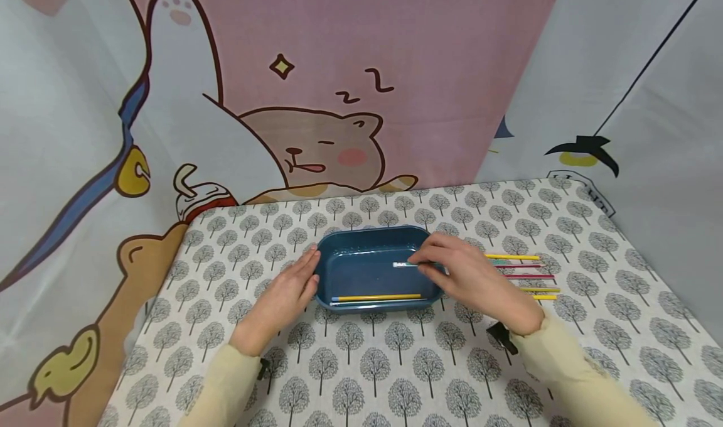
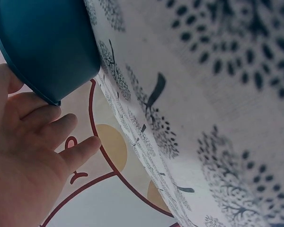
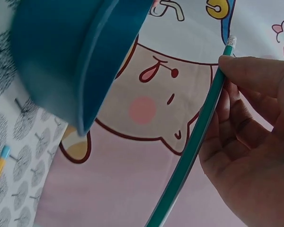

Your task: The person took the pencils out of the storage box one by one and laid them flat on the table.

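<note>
A dark blue oblong basin [image 1: 361, 270] stands on the cloth. My left hand [image 1: 285, 289] rests against its left end with the fingers mostly straight; the left wrist view shows the fingertips [image 2: 42, 116] at the basin's rim [image 2: 19, 78]. My right hand [image 1: 460, 273] pinches a green pencil [image 3: 194, 137] between thumb and fingers near its white eraser, above the basin's right side. Inside the basin, along the near wall, lie a yellow pencil [image 1: 378, 297] with a blue end and a darker pencil [image 1: 367, 303] beside it.
Several yellow and red pencils [image 1: 528, 276] lie on the cloth right of the basin, partly hidden by my right hand. The table cloth [image 1: 350, 364] has a tree print. Curtains with cartoon animals [image 1: 333, 144] hang behind and at both sides.
</note>
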`<state>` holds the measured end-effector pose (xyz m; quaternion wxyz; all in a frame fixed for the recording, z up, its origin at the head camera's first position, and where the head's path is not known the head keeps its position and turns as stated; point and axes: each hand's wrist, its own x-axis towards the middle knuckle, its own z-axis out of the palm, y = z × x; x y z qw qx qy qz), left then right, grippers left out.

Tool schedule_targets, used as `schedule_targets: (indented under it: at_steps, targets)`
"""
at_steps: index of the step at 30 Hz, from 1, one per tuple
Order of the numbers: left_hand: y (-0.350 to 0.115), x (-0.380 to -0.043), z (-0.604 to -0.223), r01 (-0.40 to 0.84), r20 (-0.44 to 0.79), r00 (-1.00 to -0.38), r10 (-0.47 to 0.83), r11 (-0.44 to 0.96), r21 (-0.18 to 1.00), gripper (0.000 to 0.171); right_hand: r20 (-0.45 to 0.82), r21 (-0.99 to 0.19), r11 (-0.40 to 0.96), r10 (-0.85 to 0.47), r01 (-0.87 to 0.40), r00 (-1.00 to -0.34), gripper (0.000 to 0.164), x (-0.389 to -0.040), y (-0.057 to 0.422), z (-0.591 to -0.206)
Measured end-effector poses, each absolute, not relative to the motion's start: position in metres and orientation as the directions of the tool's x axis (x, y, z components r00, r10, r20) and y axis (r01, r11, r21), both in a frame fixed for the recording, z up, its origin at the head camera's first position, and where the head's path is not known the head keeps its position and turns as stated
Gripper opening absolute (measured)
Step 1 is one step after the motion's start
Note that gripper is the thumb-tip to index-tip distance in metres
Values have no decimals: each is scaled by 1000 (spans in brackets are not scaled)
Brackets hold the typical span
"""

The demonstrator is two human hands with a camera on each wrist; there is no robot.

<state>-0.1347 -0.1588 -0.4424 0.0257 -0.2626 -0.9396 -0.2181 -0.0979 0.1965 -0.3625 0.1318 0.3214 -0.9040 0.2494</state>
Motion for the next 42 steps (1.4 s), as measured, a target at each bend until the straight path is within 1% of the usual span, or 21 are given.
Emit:
schedule_targets:
  at_steps: [7, 15, 22, 31, 37, 42]
  targets:
    - [-159, -136, -443, 509, 162, -858, 487, 767, 391, 52, 430, -352, 689, -482, -633, -763, 22, -92, 214, -365]
    - [-159, -136, -442, 507, 163, -859, 485, 767, 394, 52, 472, -349, 690, -455, -634, -755, 28, -85, 233, -369]
    - [-159, -135, -442, 508, 158, -858, 488, 766, 395, 52, 463, -371, 683, -452, -629, -763, 30, -80, 247, -373]
    - [-158, -136, -443, 516, 167, -854, 493, 763, 388, 53, 458, -354, 707, -440, -612, -773, 31, -70, 264, -381]
    - [-157, -136, -441, 518, 167, -853, 495, 760, 392, 52, 468, -358, 691, -449, -628, -761, 37, -65, 277, -389]
    - [-158, -136, -441, 511, 160, -856, 491, 762, 398, 52, 460, -344, 703, -451, -622, -765, 39, -63, 285, -397]
